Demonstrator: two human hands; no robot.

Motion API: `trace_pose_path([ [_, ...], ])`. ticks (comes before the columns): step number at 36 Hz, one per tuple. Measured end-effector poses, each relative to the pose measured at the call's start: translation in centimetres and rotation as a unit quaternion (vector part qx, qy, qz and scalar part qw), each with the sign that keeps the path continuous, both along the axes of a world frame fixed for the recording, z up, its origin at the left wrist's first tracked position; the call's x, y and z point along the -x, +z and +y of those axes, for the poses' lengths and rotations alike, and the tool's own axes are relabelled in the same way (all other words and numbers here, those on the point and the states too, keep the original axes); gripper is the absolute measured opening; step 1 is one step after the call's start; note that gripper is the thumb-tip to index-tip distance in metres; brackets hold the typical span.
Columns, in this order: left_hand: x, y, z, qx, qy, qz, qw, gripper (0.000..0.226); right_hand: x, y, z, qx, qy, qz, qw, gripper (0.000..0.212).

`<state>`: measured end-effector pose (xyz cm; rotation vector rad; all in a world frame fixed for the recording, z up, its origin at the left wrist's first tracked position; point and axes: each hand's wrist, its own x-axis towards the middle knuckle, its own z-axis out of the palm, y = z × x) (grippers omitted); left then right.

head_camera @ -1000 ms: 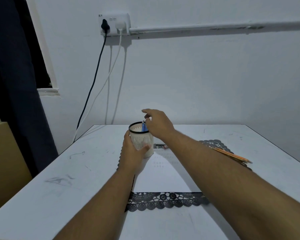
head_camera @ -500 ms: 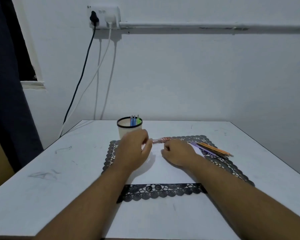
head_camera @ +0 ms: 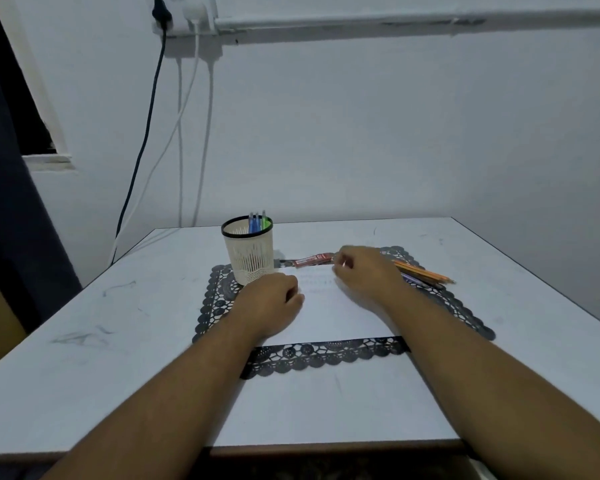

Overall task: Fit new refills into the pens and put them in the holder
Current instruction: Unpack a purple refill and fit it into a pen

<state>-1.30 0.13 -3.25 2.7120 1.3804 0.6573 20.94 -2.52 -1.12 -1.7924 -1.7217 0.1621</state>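
From my remote seat I saw the white mesh holder (head_camera: pixel 249 256) standing upright on the far left corner of the black lace mat (head_camera: pixel 440 299), which lay on the white worktop (head_camera: pixel 125 341). Three pens (head_camera: pixel 257 223) stood inside it, two blue and one green, their tops rising just above the black rim.

The left hand (head_camera: pixel 269 303) rested on the mat just in front of the holder, near its base but apart from it as far as I could judge. Its fingers were curled into a loose fist, and I saw nothing held in it.

The right hand (head_camera: pixel 364 271) lay farther back and to the right, its fingers bent down toward the mat. Its fingertips sat at the right end of a red refill packet (head_camera: pixel 310 260), which lay flat between the holder and that hand. The picture was blurred there, so I could not tell whether the fingers pinched the packet or merely touched it.

Just beyond the right hand, at the mat's right edge, lay a small bundle of orange pens (head_camera: pixel 426 273), with a purple one (head_camera: pixel 414 280) beside them, partly hidden by the wrist.

A sheet of white paper (head_camera: pixel 340 317) covered the middle of the mat between both forearms. On the wall behind, a black cable (head_camera: pixel 146 133) and white cables (head_camera: pixel 207 133) hung from a socket (head_camera: pixel 184 12).
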Motion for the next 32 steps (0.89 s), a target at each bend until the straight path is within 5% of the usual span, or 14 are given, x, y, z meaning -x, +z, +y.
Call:
trace_pose_path([
  [2,0.1,-0.1,0.0,0.001,-0.003,-0.005,1.000,0.031,-2.1,0.7,0.2,-0.022,-0.056,-0.011,0.998,0.003],
  [9,0.1,-0.3,0.4,0.006,-0.009,-0.007,1.000,0.031,-9.6,1.3,-0.7,0.088,-0.230,-0.024,0.969,0.039],
  [17,0.2,-0.6,0.7,0.013,-0.016,-0.016,1.000,0.032,-9.7,0.6,-0.6,0.148,-0.209,0.038,0.966,0.010],
  [32,0.2,-0.5,0.6,0.020,-0.019,-0.013,1.000,0.031,-7.6,0.7,-0.5,0.087,-0.124,0.021,0.988,0.018],
])
